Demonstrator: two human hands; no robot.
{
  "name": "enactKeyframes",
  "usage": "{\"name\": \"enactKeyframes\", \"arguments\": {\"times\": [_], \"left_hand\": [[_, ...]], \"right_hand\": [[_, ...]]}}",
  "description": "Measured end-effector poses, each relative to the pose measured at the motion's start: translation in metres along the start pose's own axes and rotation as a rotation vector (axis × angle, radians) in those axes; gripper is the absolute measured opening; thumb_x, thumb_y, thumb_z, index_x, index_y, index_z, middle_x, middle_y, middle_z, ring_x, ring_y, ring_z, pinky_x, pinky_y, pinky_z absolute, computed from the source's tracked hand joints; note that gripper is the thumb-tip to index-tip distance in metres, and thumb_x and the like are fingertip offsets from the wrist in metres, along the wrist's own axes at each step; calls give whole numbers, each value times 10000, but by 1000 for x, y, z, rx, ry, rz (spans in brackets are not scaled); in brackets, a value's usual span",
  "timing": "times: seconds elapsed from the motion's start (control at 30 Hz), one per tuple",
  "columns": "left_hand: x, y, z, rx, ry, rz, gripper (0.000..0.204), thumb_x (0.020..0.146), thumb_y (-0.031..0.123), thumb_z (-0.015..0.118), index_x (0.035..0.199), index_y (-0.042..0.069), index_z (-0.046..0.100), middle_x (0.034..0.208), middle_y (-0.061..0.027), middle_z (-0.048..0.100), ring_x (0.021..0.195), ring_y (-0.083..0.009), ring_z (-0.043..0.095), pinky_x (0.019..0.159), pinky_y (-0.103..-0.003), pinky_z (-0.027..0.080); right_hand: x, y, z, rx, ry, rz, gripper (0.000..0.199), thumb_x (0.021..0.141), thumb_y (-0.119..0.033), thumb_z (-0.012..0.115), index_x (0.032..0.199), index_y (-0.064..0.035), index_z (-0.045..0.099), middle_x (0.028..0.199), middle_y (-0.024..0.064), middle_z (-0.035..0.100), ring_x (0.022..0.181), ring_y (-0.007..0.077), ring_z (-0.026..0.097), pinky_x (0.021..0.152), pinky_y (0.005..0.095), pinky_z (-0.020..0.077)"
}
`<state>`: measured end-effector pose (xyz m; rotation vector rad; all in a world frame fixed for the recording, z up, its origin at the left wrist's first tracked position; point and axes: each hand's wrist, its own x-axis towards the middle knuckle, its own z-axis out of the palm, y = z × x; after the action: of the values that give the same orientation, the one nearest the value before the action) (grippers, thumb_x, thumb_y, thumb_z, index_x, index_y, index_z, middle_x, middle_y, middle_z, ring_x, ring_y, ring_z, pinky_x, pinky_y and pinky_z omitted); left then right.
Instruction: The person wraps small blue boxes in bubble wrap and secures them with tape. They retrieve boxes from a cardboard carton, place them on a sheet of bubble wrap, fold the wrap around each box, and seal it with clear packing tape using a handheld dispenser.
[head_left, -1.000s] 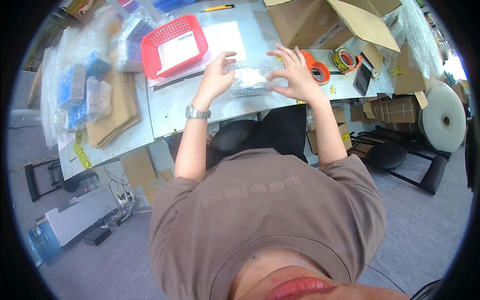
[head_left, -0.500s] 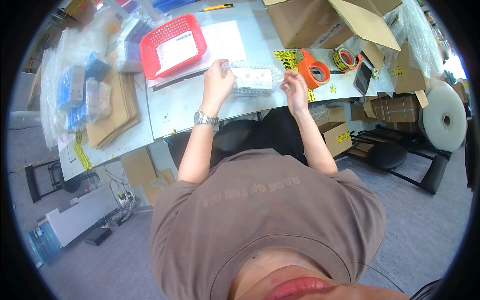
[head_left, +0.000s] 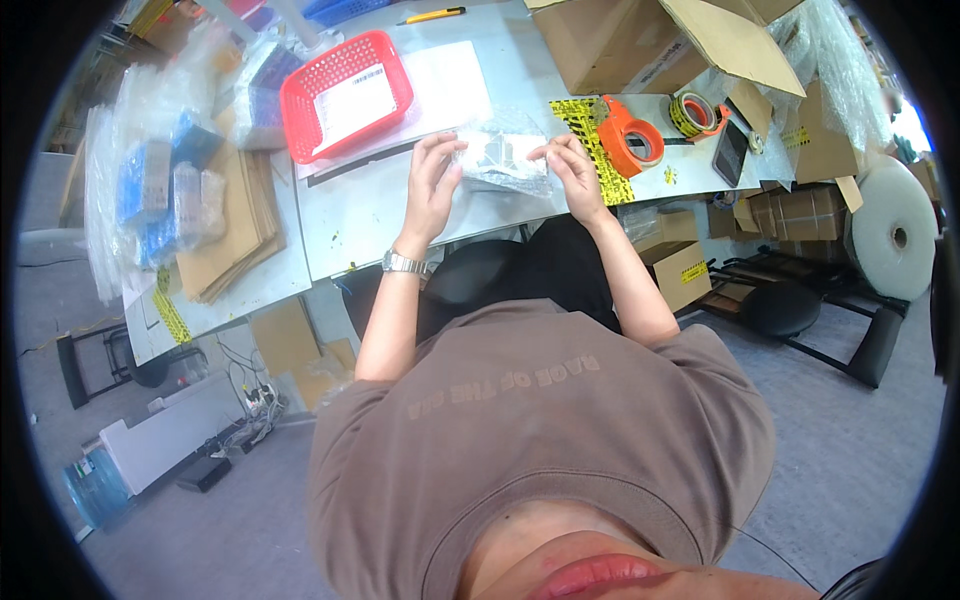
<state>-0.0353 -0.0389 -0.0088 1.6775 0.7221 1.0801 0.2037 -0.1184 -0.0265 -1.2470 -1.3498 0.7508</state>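
Between my hands is a package in clear bubble wrap (head_left: 500,158), a white printed surface showing through the plastic. My left hand (head_left: 432,188), below which a metal wristwatch (head_left: 404,263) sits, pinches the wrap at its left end. At the other end, the thumb and fingers of my right hand (head_left: 576,180) are closed on the wrap's edge. Just right of that hand, strips of yellow-and-black tape (head_left: 606,172) are stuck on the table, with an orange tape dispenser (head_left: 632,142) beside them.
A red basket (head_left: 298,112) with a paper inside stands to the left on white sheets. Wrapped blue boxes (head_left: 143,182) and flat brown envelopes (head_left: 243,222) lie further left. At the right are a second tape dispenser (head_left: 697,117), a phone (head_left: 731,153) and an open carton (head_left: 610,48).
My right hand has moved left and closed on the wrap's right end. My left hand has shifted slightly lower on the left end, and the package has turned a little.
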Motion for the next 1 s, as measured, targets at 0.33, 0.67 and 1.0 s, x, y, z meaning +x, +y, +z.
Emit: {"name": "enactKeyframes", "arguments": {"times": [0.33, 0.67, 1.0], "left_hand": [[5, -9, 2, 426, -7, 289, 310, 782, 126, 748, 1078, 69, 674, 1287, -141, 525, 1247, -312, 477, 1042, -430, 390], [2, -9, 26, 249, 130, 202, 118, 781, 56, 703, 881, 39, 641, 1281, -149, 504, 1265, -321, 464, 1039, -420, 397], [30, -15, 23, -207, -43, -115, 482, 674, -55, 555, 1145, 26, 615, 1113, -105, 621, 1092, -194, 569, 977, -333, 425]], "right_hand": [[-8, 14, 16, -56, 108, -148, 204, 780, -173, 776, 955, -80, 728, 1051, 38, 437, 1040, 173, 442, 969, 313, 364], [14, -2, 32, 363, 273, 186, 380, 826, -37, 636, 1202, -62, 590, 1273, 87, 478, 1189, 188, 469, 960, 329, 412], [34, 15, 18, 490, 12, 229, 283, 727, 25, 543, 966, -47, 676, 1147, 81, 583, 1047, 172, 541, 917, 310, 430]]}}
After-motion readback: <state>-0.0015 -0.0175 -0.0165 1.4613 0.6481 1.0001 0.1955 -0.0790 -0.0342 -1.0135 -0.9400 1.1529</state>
